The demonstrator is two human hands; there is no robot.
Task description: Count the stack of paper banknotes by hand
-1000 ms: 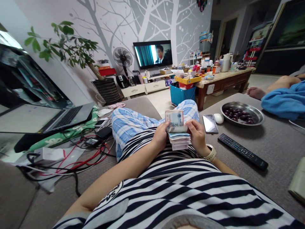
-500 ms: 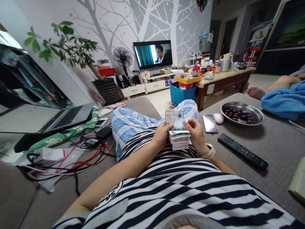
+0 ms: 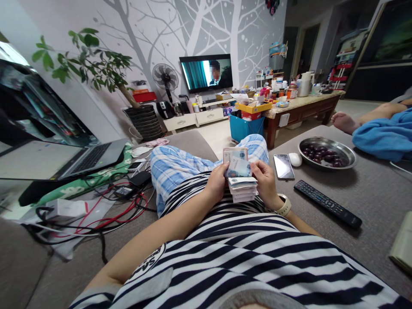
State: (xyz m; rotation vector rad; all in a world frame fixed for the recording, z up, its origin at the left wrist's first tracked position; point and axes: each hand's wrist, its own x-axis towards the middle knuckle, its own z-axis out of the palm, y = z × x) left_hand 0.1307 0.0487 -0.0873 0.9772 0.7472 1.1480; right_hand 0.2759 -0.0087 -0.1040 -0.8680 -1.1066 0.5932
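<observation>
Over my lap I hold a bundle of banknotes point(image 3: 237, 166), bluish and pinkish with print on them. My left hand point(image 3: 216, 183) is closed on their left edge, thumb on top. At the right edge, the thumb and fingers of my right hand point(image 3: 266, 182) pinch the notes. The near part of the bundle point(image 3: 243, 194) hangs folded toward my body in several layers with pale edges. The undersides and some of my fingers are hidden. A pale watch point(image 3: 283, 206) is on my right wrist.
Right of me lie a phone point(image 3: 283, 166), a white mouse point(image 3: 295, 159), a remote control point(image 3: 327, 204) and a metal bowl point(image 3: 349, 162) of dark round fruit. A laptop point(image 3: 93, 158) and tangled cables point(image 3: 109, 219) are at left. Another person's foot point(image 3: 345, 123) rests at far right.
My left thumb has drawn back to the left edge of the notes, and my right thumb has shifted slightly. More of the upper notes' face shows. The other person's foot has moved slightly left.
</observation>
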